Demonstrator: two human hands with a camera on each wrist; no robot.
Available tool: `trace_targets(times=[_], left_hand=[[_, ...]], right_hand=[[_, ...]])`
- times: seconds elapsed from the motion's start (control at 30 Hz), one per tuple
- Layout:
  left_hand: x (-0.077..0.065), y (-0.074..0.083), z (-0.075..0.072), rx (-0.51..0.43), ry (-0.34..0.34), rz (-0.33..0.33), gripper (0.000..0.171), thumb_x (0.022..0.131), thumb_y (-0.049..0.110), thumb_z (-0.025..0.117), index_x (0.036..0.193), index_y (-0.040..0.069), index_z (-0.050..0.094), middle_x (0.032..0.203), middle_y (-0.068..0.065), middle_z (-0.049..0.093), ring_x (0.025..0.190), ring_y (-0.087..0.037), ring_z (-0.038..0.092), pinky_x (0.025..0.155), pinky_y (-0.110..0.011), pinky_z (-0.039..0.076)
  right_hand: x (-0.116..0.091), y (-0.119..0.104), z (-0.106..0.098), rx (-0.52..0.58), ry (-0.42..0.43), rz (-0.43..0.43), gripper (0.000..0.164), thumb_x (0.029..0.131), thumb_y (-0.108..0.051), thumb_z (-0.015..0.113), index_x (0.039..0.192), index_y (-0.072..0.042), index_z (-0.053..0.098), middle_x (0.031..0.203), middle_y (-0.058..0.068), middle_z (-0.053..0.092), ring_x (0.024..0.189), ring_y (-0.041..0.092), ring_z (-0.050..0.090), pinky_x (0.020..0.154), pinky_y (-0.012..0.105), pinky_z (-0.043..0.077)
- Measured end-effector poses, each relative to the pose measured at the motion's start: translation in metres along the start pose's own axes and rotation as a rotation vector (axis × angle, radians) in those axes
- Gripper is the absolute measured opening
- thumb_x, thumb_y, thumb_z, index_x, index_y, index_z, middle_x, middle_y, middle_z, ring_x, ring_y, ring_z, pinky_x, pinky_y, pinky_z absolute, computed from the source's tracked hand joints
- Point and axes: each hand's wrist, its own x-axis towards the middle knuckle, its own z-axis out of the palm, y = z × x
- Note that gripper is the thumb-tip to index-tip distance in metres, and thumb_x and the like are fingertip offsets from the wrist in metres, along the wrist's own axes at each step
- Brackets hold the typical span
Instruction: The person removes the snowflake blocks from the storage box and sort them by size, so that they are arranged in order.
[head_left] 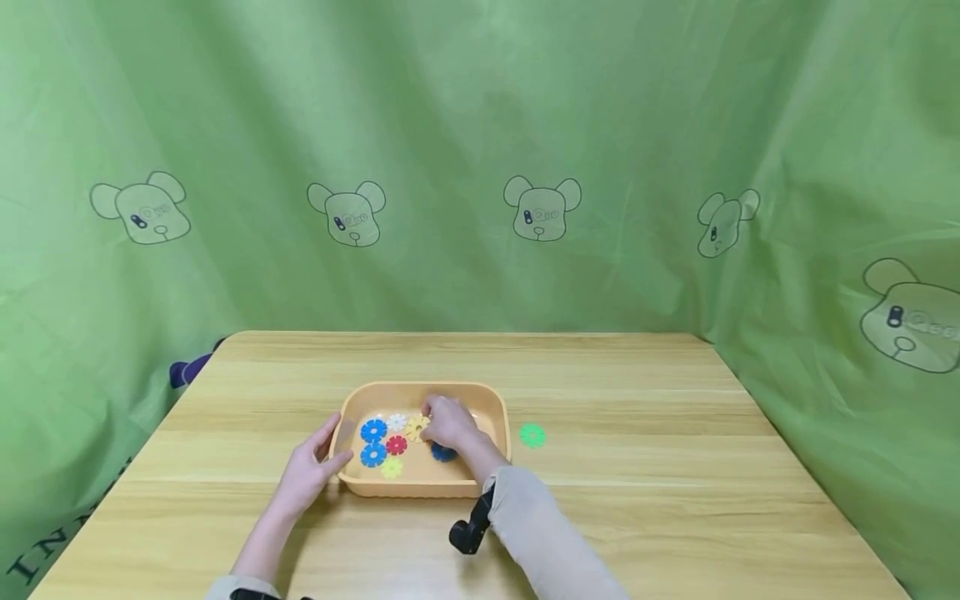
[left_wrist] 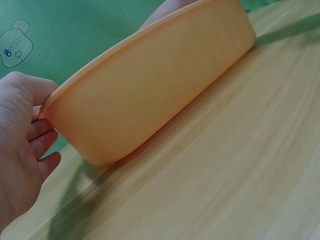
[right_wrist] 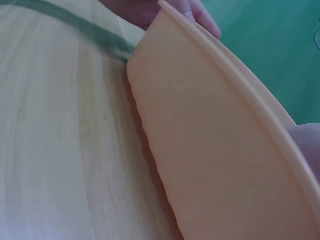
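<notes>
My left hand (head_left: pixel 309 471) grips the left end of an orange plastic basin (head_left: pixel 420 490), thumb over the rim and the other fingers outside below it. The left wrist view shows this hold from the side, at the rim of the basin (left_wrist: pixel 150 90). My right hand (head_left: pixel 450 423) reaches down inside the basin with bent fingers. Its fingertips are right at the edge of a yellow snowflake disc (head_left: pixel 414 428); I cannot tell whether they pinch it. A dark blue disc (head_left: pixel 442 452) shows partly from under this hand. The basin wall (right_wrist: pixel 200 115) hides the right fingers in the right wrist view.
Left of the right hand in the basin lie blue discs (head_left: pixel 372 455), a red disc (head_left: pixel 396 445), a white disc (head_left: pixel 396 422) and a pale yellow disc (head_left: pixel 392 467). A green disc (head_left: pixel 532 435) is on the wooden table (head_left: pixel 637 517), right of the basin. Green curtains (head_left: pixel 450 100) hang behind.
</notes>
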Motion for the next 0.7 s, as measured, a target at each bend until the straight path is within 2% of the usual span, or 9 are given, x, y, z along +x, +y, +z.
trace_targets(times=[0.07, 0.17, 0.3, 0.47, 0.53, 0.7], left_hand=[[-0.001, -0.001, 0.001, 0.015, 0.01, 0.032, 0.069, 0.085, 0.003, 0.061, 0.141, -0.01, 0.023, 0.145, -0.03, 0.022, 0.13, -0.043, 0.027, 0.106, -0.039, 0.027], [-0.001, -0.002, 0.001, 0.015, 0.014, 0.045, 0.069, 0.084, 0.004, 0.061, 0.141, -0.011, 0.023, 0.145, -0.03, 0.022, 0.13, -0.044, 0.027, 0.105, -0.038, 0.028], [0.0, -0.003, 0.001, -0.005, 0.009, 0.009, 0.07, 0.085, 0.003, 0.061, 0.142, -0.009, 0.022, 0.147, -0.027, 0.02, 0.132, -0.042, 0.025, 0.106, -0.039, 0.026], [-0.001, 0.0, 0.001, -0.031, 0.0, -0.024, 0.07, 0.086, 0.002, 0.06, 0.143, -0.007, 0.021, 0.148, -0.025, 0.018, 0.134, -0.04, 0.022, 0.107, -0.037, 0.024], [-0.002, 0.002, 0.001, -0.047, -0.004, -0.027, 0.069, 0.087, 0.001, 0.06, 0.143, -0.007, 0.02, 0.149, -0.025, 0.017, 0.134, -0.04, 0.021, 0.107, -0.037, 0.024], [-0.002, 0.002, 0.001, -0.059, -0.006, -0.027, 0.069, 0.087, 0.0, 0.059, 0.144, -0.007, 0.019, 0.149, -0.025, 0.017, 0.134, -0.041, 0.022, 0.107, -0.039, 0.026]], right_hand=[[0.0, 0.001, -0.001, 0.021, 0.007, -0.008, 0.024, 0.073, -0.009, 0.074, 0.091, -0.007, 0.058, 0.076, 0.001, 0.056, 0.063, 0.014, 0.05, 0.054, 0.023, 0.042], [-0.001, 0.002, -0.004, 0.075, 0.012, -0.025, 0.019, 0.075, -0.004, 0.07, 0.09, -0.005, 0.058, 0.069, 0.001, 0.052, 0.057, 0.013, 0.049, 0.051, 0.023, 0.042], [-0.002, 0.003, -0.009, 0.138, 0.012, -0.04, 0.014, 0.077, 0.0, 0.067, 0.088, -0.002, 0.058, 0.068, 0.001, 0.048, 0.059, 0.013, 0.047, 0.052, 0.021, 0.04], [-0.004, 0.006, -0.017, 0.315, -0.013, 0.0, 0.01, 0.083, 0.002, 0.06, 0.093, 0.002, 0.058, 0.068, 0.004, 0.05, 0.059, 0.015, 0.052, 0.05, 0.021, 0.045], [-0.005, 0.007, -0.022, 0.397, -0.031, 0.026, 0.012, 0.086, 0.003, 0.058, 0.098, 0.004, 0.057, 0.069, 0.006, 0.051, 0.057, 0.017, 0.054, 0.05, 0.023, 0.049], [-0.009, 0.012, -0.035, 0.512, -0.032, 0.055, 0.018, 0.087, 0.002, 0.058, 0.104, 0.006, 0.056, 0.072, 0.007, 0.051, 0.059, 0.019, 0.057, 0.057, 0.031, 0.056]])
